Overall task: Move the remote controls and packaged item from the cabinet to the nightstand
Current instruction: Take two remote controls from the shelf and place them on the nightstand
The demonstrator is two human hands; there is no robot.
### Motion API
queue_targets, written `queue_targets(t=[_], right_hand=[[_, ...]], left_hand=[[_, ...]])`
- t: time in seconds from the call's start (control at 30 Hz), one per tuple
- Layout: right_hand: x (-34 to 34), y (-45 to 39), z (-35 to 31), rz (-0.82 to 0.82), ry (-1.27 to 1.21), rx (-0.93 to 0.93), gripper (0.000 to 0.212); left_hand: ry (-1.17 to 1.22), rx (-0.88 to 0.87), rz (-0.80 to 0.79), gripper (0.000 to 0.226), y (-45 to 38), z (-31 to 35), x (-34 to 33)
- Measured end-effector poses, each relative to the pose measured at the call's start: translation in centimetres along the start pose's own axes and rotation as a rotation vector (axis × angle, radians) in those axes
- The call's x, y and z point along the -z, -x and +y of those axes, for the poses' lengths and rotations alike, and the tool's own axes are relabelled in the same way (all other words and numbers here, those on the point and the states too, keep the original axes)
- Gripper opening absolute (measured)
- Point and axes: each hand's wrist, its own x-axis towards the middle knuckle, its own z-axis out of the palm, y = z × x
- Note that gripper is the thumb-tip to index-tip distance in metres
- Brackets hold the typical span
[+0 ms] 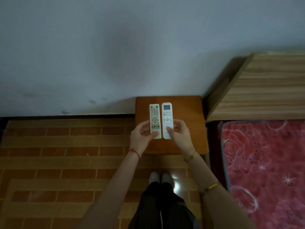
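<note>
Lying parallel: two white remotes [161,121]

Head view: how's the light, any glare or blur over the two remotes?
Head view: the room is dim, with a soft shadow on the wall; the TV remote and the AC remote still read clearly on the nightstand; the only glare is a bright spot on the floor tile near the feet; the wide lens bends the edges.

Lay flat, side by side on the brown nightstand [186,111]: white button remote [155,120] on the left, white screen remote [167,120] on the right, tops pointed far.
</note>
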Motion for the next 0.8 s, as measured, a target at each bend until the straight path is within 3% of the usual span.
queue_targets(t=[0.37, 0.8], right_hand=[[-5.1, -14.8, 13.5, 0.015, 0.128, -0.137, 0.044], [-8.8, -18.6, 20.2, 0.067, 0.208, -0.075, 0.038]], left_hand=[[0.082, 0.151, 0.04, 0.056, -14.0, -14.6, -3.4], [-0.132, 0.072, 0.091, 0.059, -19.7, -23.0, -4.8]])
